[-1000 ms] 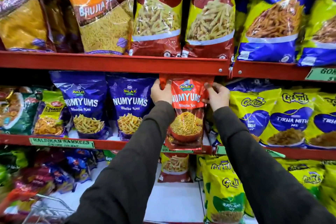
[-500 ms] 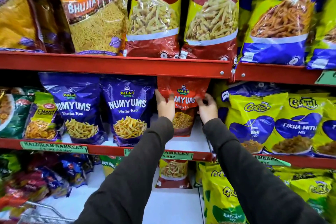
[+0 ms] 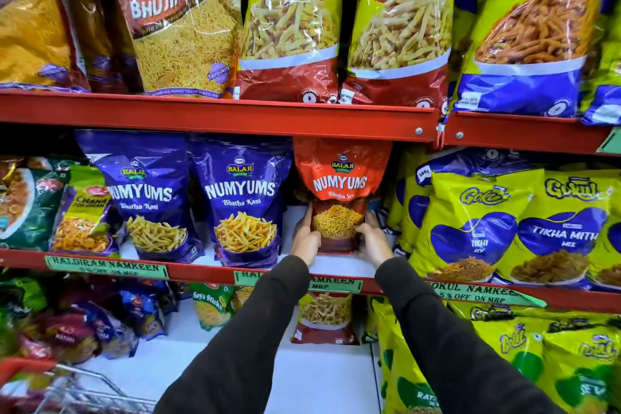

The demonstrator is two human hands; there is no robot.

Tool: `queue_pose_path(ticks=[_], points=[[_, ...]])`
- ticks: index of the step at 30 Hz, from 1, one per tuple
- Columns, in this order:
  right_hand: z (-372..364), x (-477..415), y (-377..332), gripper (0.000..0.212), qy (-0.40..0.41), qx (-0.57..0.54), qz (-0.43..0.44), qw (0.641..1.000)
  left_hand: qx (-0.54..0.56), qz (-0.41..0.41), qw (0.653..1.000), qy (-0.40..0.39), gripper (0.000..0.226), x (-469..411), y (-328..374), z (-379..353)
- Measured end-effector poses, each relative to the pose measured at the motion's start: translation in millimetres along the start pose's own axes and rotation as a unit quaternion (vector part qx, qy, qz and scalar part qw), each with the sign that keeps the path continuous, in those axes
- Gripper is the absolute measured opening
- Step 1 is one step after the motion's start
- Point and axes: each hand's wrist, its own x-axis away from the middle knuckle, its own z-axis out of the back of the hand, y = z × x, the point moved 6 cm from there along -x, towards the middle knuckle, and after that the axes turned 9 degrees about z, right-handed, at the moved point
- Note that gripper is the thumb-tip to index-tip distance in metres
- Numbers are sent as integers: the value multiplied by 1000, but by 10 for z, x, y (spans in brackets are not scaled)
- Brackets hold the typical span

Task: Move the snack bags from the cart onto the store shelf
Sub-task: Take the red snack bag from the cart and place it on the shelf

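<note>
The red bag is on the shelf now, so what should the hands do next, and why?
Probably let go. The red bag stands upright on the shelf beside the purple bags, with the left hand and right hand steadying its bottom corners.

Bare white shelf floor (image 3: 339,262) lies open before the red bag (image 3: 341,185); purple bags (image 3: 240,198) and yellow bags (image 3: 470,222) flank it, seemingly touching.

Red bag (image 3: 339,185): "BALAJI NUMYUMS Bhujia Sev"; blue bag (image 3: 240,198): "Bhatha Kani".
</note>
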Motion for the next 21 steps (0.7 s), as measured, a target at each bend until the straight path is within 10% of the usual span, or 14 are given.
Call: queue_pose_path(ticks=[21], points=[[146, 834, -74, 52, 57, 52, 33, 997, -105, -45, 993, -22, 71, 647, -83, 153]])
